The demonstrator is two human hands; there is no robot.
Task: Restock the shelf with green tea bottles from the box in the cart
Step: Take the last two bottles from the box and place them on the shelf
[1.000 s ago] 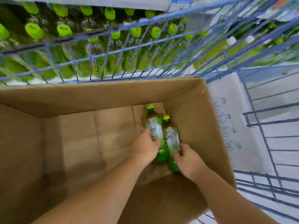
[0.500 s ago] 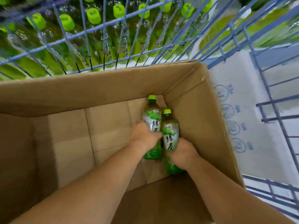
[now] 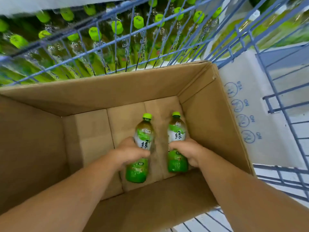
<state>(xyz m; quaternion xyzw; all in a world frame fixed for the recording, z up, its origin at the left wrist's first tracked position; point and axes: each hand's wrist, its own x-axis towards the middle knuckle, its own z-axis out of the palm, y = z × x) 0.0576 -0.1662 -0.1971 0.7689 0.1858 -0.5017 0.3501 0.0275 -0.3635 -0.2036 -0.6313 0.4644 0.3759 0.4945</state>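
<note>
1. Cardboard box [image 3: 100, 99]: brown, open-topped, deep. It fills the middle of the head view and stands inside the cart.

2. Left bottle [image 3: 144, 136]: green tea, green cap, white-and-green label with dark characters. It is low in the box, just toward 6 o'clock of centre, with its cap pointing to 12 o'clock. The left hand [image 3: 128, 153] holds it; the grip is curled round the label band, and the green base shows below the hand.

3. Right bottle [image 3: 176, 131]: same make. It sits at 3 o'clock of the left bottle, near the box's right wall, and a strip of box floor shows between the two. The right hand [image 3: 189, 153] holds it, grip wrapped round its middle (whether either base rests on the box floor cannot be told).

4. Cart [image 3: 117, 51]: blue wire mesh, running round the box from 9 o'clock through 12 to 4 o'clock.

5. Shelf bottles [image 3: 138, 22]: rows with green caps, behind the mesh from 10 to 1 o'clock.

6. White carton [image 3: 260, 111]: printed with blue circles, at 3 o'clock, just beside the box's right wall.
</note>
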